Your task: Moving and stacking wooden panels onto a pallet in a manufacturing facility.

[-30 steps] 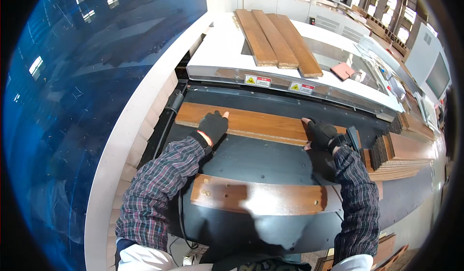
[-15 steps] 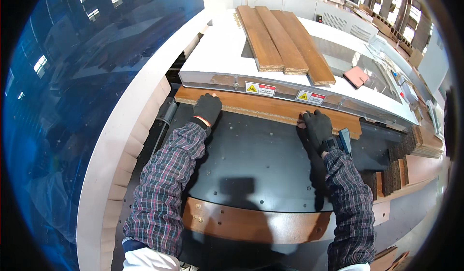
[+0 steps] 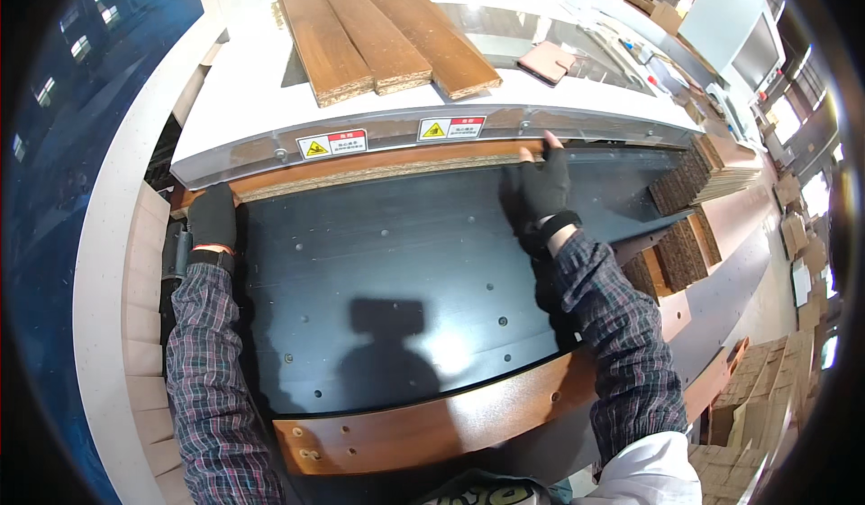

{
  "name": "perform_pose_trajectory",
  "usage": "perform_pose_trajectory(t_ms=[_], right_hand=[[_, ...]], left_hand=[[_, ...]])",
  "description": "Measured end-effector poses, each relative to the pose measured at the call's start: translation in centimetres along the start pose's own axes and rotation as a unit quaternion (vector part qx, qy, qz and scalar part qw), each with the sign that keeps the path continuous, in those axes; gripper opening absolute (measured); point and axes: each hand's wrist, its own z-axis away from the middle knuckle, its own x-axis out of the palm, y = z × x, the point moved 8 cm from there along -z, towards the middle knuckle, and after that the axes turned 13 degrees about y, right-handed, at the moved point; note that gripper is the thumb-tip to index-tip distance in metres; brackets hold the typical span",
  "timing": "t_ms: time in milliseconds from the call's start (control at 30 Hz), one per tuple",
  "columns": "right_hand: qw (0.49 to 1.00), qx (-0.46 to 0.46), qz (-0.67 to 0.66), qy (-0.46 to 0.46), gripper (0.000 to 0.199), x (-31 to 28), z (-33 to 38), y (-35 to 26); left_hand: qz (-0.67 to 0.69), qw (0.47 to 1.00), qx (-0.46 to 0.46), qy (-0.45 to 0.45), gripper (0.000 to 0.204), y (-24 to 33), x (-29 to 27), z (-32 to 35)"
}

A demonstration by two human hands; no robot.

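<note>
A long brown chipboard panel point(image 3: 378, 164) lies at the far side of the dark machine bed point(image 3: 387, 253), its rear part beneath the clear guard point(image 3: 396, 122). My left hand point(image 3: 214, 218), in a black glove with bare fingertips, is closed at the panel's left end, thumb against the raw front edge. Toward the panel's right end is my right hand point(image 3: 545, 183), gloved the same way. Its thumb and forefinger are spread and reach to the panel's edge by the guard; its other fingers are partly hidden.
Several brown boards point(image 3: 360, 36) and a pink wallet-like case point(image 3: 546, 62) rest on the white machine top. Stacked panels point(image 3: 712, 176) stand at the right. A pleated pale cover point(image 3: 140, 325) runs along the left. A brown strip point(image 3: 432, 424) borders the near edge.
The panel has gone farther under the guard. My left hand has shifted to its left end, and my right hand has loosened its fingers. The view has turned right.
</note>
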Motion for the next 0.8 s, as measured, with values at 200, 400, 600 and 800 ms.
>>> perform_pose_trajectory(t_ms=[200,400,600,800], right_hand=[[0.968,0.196,0.089,-0.126,0.052,1.7,-3.8,16.8],[0.960,0.192,-0.039,-0.201,0.018,3.8,-2.6,13.1],[0.788,0.534,-0.306,-0.033,0.034,5.5,2.2,13.3],[0.975,0.123,-0.051,-0.180,0.044,5.1,-3.0,24.9]], left_hand=[[0.003,0.999,-0.030,-0.019,0.010,-0.6,0.0,1.3],[0.103,0.990,-0.021,-0.091,0.033,10.2,-4.6,3.0],[0.059,0.989,-0.077,-0.108,0.040,10.2,-3.7,0.9],[0.149,0.979,-0.111,-0.087,0.043,10.9,-0.1,-2.1]])
